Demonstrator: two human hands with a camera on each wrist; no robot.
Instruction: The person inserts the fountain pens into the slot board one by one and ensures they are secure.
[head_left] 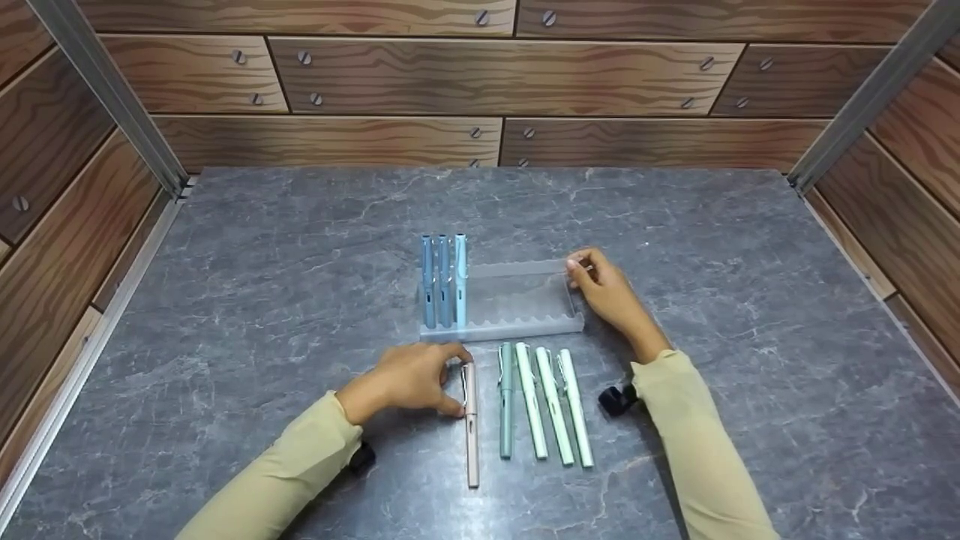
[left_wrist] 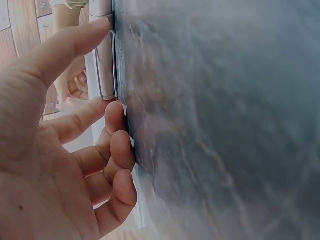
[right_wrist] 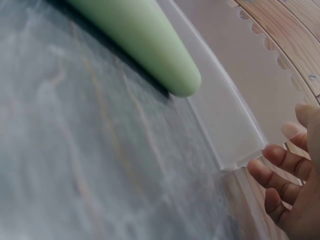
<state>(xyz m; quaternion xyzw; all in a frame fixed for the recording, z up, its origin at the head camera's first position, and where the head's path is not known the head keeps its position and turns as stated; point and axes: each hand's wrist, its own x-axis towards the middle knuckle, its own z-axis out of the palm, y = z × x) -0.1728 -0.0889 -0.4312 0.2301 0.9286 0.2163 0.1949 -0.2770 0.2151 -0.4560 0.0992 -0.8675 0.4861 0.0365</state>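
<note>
My left hand (head_left: pixel 420 375) is at a pinkish pen (head_left: pixel 472 442) lying on the table, its thumb against the side by the clip and its index finger at the cap end. In the left wrist view, the thumb (left_wrist: pixel 75 45) overlaps the pen (left_wrist: pixel 105 65). A clear plastic pen tray (head_left: pixel 517 328) with scalloped edges lies just beyond. My right hand (head_left: pixel 604 289) pinches its far right corner between thumb and index finger. Two dark blue pens (head_left: pixel 428 277) and a light blue pen (head_left: pixel 461 277) fill the tray's left slots.
Right of the pinkish pen lie a dark green pen (head_left: pixel 506 405) and three pale green pens (head_left: pixel 553 405), roughly side by side below the tray. Wood-patterned panels (head_left: pixel 502 75) enclose the grey marbled table (head_left: pixel 300 225) at the back and sides.
</note>
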